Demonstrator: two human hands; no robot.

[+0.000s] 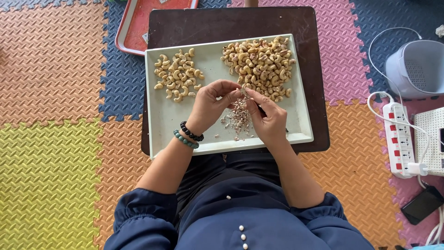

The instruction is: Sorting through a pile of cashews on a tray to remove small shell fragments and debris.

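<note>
A pale rectangular tray (164, 125) rests on a dark low table (222, 23). On its left lies a small pile of peeled cashew nuts (178, 76), on its right a larger pile of browner cashew nuts (261, 62). My left hand (210, 104) and my right hand (268, 118) meet over the tray's middle, both pinching one cashew nut (242, 91) between the fingertips. My right hand also seems to hold a small dark tool, mostly hidden. Below the hands sits a heap of reddish skin flakes (238, 118). Two bead bracelets (188, 135) circle my left wrist.
A red tray (134, 28) lies behind the table at the left. Coloured foam mats (51, 139) cover the floor. At the right are a white basket (416, 67), a power strip (400, 139) with white cables, a white box and a dark phone (423, 203).
</note>
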